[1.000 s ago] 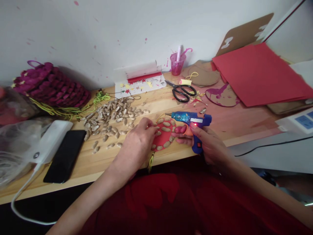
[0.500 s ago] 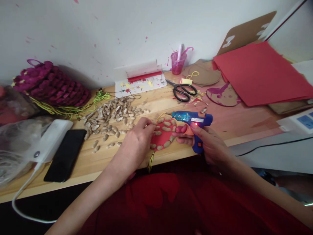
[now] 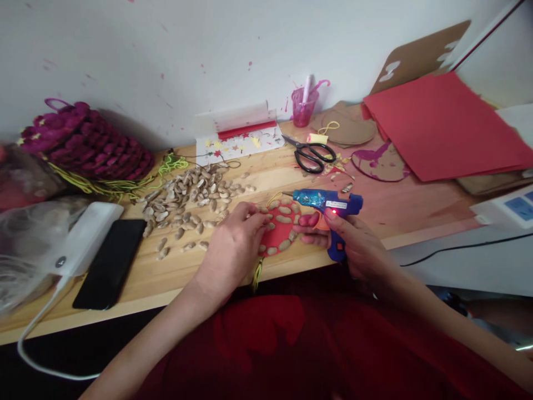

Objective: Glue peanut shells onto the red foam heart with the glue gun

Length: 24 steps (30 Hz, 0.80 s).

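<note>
My right hand [image 3: 353, 244] is wrapped round the handle of a blue glue gun [image 3: 328, 203] whose red light glows; its nozzle points left over a red paper shape [image 3: 278, 232]. Pale seed shells are stuck along that shape's edge. My left hand [image 3: 235, 244] rests on the shape's left side, fingertips curled and pressed down on a shell there. A pile of loose seed shells [image 3: 191, 200] lies on the wooden table [image 3: 175, 272] just left of my left hand.
Black scissors [image 3: 312, 155], a pink cup [image 3: 303, 105], red paper sheets [image 3: 437, 128] and cardboard cut-outs lie at the back right. A black phone [image 3: 110, 264], a white power bank [image 3: 85, 236] with cable, a plastic bag and a purple woven piece [image 3: 83, 147] are on the left.
My left fingers shifted slightly on the shape's edge. The right hand and glue gun stayed put.
</note>
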### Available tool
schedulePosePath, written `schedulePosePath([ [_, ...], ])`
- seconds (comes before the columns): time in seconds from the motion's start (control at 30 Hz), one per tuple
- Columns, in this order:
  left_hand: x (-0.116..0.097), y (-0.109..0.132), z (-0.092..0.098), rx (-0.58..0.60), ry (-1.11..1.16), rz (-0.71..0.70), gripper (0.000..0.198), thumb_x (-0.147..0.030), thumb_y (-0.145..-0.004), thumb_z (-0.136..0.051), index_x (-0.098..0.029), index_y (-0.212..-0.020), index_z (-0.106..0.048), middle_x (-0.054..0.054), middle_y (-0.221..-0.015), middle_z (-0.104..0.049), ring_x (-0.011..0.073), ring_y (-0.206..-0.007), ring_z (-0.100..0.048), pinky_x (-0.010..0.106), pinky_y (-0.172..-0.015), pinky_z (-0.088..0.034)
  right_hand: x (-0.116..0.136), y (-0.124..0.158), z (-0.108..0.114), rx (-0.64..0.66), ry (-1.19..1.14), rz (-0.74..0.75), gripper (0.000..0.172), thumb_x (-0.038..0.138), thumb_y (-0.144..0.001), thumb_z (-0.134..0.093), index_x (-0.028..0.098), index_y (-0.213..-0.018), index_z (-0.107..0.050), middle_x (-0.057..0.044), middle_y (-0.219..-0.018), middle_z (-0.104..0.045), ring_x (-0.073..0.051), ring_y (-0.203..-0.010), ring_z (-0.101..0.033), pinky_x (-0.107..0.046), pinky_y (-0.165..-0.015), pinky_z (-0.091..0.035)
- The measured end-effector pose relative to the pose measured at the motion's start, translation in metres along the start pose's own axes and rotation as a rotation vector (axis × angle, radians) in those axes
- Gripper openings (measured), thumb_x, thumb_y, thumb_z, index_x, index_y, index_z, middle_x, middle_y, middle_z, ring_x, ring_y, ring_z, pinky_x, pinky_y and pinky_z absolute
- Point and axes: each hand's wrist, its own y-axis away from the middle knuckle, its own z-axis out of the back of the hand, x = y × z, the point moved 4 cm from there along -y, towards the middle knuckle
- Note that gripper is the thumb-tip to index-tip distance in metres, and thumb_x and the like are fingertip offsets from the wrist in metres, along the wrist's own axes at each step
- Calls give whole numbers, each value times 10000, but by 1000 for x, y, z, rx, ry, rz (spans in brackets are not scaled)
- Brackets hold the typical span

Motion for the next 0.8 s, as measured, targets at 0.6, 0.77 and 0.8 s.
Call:
schedulePosePath([
  [0.6,0,1,-8,38,-25,40,182,-143,-949,-553,-184,-928,-729,91,-1056,-665,204,-873,-670,335,-734,-557,1,1,-2,-9,10,2,292,503,-777,-810,230,-828,-719,-75,-994,-782,-277,-985,-761,-367,-793,-655],
  [0.77,0,2,-8,34,-54,46,179,-147,-945,-558,-195,-947,-731,87,-1065,-655,199,-852,-664,326,-709,-552,1,0,-2,-16,15,-3,311,513,-762,-817,234,-858,-719,-73,-967,-780,-283,-992,-759,-370,-790,-653],
  [0.8,-1,2,-7,37,-66,46,176,-148,-942,-563,-199,-950,-732,84,-1068,-654,195,-844,-659,322,-705,-549,1,0,-2,-15,18,-3,311,514,-764,-816,234,-855,-718,-74,-975,-779,-282,-991,-760,-368,-791,-653],
])
